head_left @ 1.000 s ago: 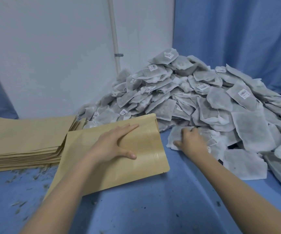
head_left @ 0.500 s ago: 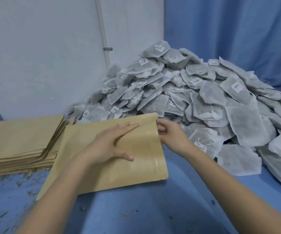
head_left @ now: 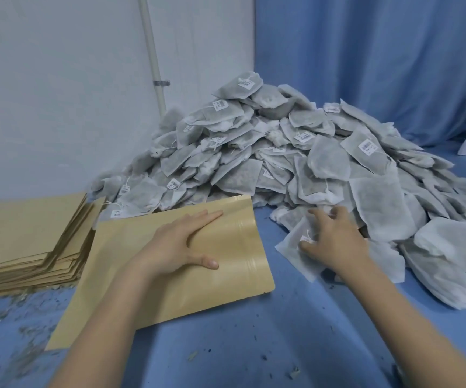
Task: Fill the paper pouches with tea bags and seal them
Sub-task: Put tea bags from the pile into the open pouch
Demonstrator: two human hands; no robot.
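Soft tea bags, stiff pouch: one hand pins, the other picks

The left hand [head_left: 176,247] lies flat on a kraft paper pouch [head_left: 148,281] on the blue counter [head_left: 254,345], fingers straight and pressed to the paper, thumb out to the side. The pouch lies just in front of the big heap of tea bags [head_left: 282,152], its open end with the zip strip facing right. A stack of empty pouches [head_left: 24,236] sits to the left, touching the heap's near edge.

The right hand [head_left: 335,242] is at the foot of the heap, fingers curled over a single tea bag [head_left: 293,247], thumb against its small paper tag; it looks like a pinch, though the far fingertips are hidden.

The tea bags look light, limp and fairly fragile: thin fibre mesh that could tear or shed, as the loose leaf crumbs [head_left: 24,303] on the counter suggest. Best taken by the body or a corner seam, not the string. The pouch is stiffer and smooth, likely to slide, so holding it down while opening the mouth by its top edge seems wise
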